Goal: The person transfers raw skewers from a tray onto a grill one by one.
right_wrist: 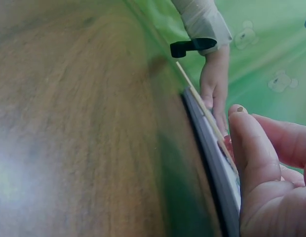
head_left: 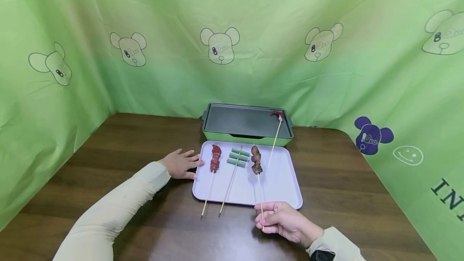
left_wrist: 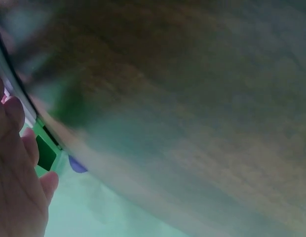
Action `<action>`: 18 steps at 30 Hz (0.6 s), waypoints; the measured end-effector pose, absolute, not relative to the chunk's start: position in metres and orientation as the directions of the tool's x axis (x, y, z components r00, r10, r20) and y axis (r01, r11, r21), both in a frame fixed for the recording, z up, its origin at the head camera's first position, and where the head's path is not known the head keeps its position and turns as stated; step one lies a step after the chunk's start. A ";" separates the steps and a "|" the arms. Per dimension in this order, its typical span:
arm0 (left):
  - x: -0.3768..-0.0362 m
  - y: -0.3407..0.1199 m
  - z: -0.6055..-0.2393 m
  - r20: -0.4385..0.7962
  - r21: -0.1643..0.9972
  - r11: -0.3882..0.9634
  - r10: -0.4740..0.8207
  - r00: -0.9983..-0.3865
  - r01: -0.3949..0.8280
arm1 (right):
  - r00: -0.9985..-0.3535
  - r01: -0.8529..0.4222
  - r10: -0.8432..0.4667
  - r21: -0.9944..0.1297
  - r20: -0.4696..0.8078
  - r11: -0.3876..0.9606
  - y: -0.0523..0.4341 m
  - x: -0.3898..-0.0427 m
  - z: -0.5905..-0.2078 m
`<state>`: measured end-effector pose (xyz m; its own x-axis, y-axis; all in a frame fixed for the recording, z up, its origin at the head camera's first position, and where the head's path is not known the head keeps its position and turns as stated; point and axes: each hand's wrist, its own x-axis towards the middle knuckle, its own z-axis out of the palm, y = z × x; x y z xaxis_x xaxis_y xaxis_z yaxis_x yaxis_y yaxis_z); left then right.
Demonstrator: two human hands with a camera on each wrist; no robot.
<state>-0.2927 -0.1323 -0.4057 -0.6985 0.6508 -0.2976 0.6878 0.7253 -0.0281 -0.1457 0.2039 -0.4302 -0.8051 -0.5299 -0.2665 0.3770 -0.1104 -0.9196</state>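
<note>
A lavender tray point(head_left: 279, 184) lies on the brown table and carries three skewers: red meat point(head_left: 215, 158), green pieces point(head_left: 237, 157) and brown meat point(head_left: 256, 159). My right hand point(head_left: 262, 220) pinches the bare stick end of the brown meat skewer just past the tray's front edge. In the right wrist view the stick point(right_wrist: 202, 106) runs along the tray rim point(right_wrist: 212, 163) beside my fingers point(right_wrist: 261, 163). Palm down, my left hand point(head_left: 193, 164) lies flat on the table, its straight fingers touching the tray's left edge. The left wrist view shows those fingers point(left_wrist: 17, 168), blurred.
A green grill pan point(head_left: 246, 122) stands just behind the tray. A fourth skewer point(head_left: 277, 132) with a red piece at its tip leans from the pan's right corner down onto the tray. Green printed cloth walls the table on three sides.
</note>
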 end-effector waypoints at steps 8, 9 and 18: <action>-0.298 -0.132 -0.406 -0.306 -0.033 0.716 0.657 -0.689 0.697 | -0.798 0.356 -0.556 -0.926 -0.233 -0.123 0.208 -0.148 -0.418; -0.297 -0.131 -0.405 -0.307 -0.041 0.719 0.651 -0.694 0.693 | -0.799 0.352 -0.557 -0.928 -0.228 -0.126 0.208 -0.149 -0.416; -0.289 -0.125 -0.398 -0.295 -0.127 0.715 0.635 -0.714 0.688 | -0.811 0.321 -0.549 -0.938 -0.200 -0.133 0.212 -0.159 -0.397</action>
